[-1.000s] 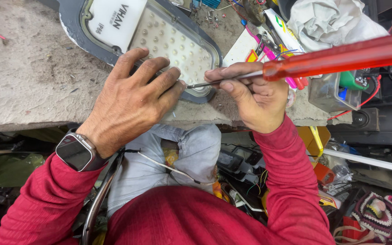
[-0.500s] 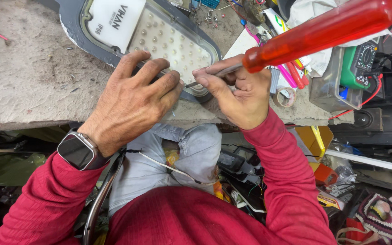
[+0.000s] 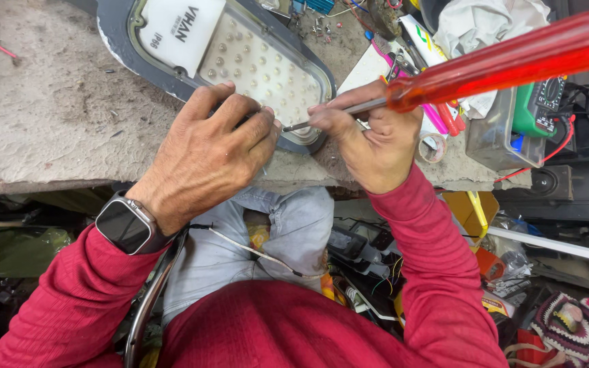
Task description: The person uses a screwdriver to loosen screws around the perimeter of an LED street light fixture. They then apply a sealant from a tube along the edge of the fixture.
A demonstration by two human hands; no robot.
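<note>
Red-handled screwdriver (image 3: 499,61) is lying slantwise, handle up to the far right, its tip meeting the near rim of the grey LED lamp housing (image 3: 240,61) on the desk (image 3: 42,129). The right hand (image 3: 376,140) is pinching the metal shaft near the tip. The left hand (image 3: 206,153) is pressing down, fingers curled over the housing's near edge, just left of the tip.

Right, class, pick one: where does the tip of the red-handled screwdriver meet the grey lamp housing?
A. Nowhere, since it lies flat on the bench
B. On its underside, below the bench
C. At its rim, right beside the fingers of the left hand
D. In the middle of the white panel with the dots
C: the right hand holds the red-handled screwdriver, its tip at the rim of the grey lamp housing, next to the left hand.
</note>
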